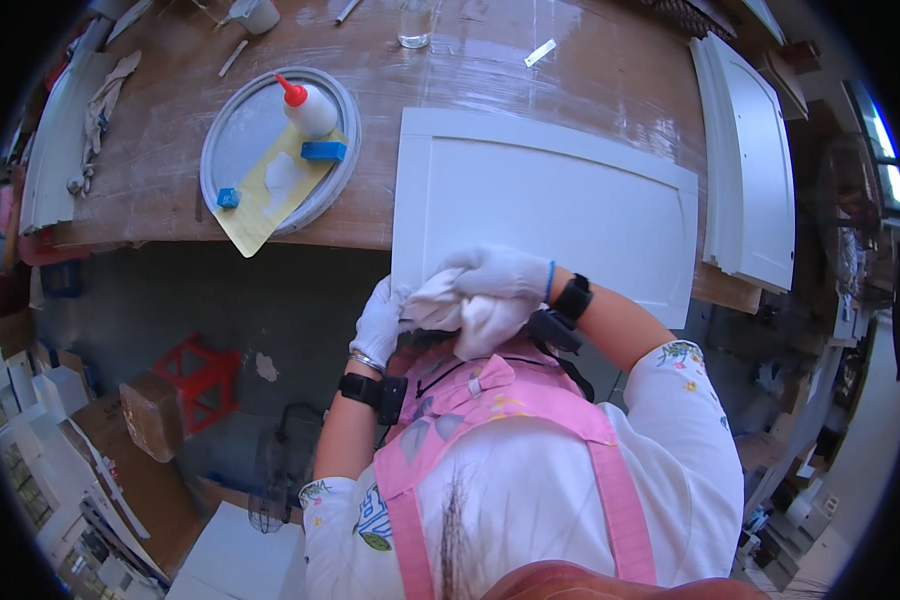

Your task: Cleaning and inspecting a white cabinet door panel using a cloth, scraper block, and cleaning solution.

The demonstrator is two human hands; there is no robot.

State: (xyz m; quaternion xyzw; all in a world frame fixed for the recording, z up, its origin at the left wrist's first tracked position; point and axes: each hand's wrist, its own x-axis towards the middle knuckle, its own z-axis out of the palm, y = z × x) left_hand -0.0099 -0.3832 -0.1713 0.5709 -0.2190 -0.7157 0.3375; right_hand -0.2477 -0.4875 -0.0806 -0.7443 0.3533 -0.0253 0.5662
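Observation:
A white framed cabinet door panel lies on the table, its near edge jutting out towards my body. My right hand, in a white knit glove, is closed around a crumpled white cloth at the panel's near left part. The cloth hangs over the near edge. Also gloved in white, my left hand grips the panel at its near left corner, right beside the cloth. Its fingertips are partly hidden, and they may touch the cloth too.
Left of the panel, a round grey lid carries a white glue bottle with a red tip, a yellow sheet and blue blocks. More white panels stand at right. A glass jar is farther back. A red stool stands below left.

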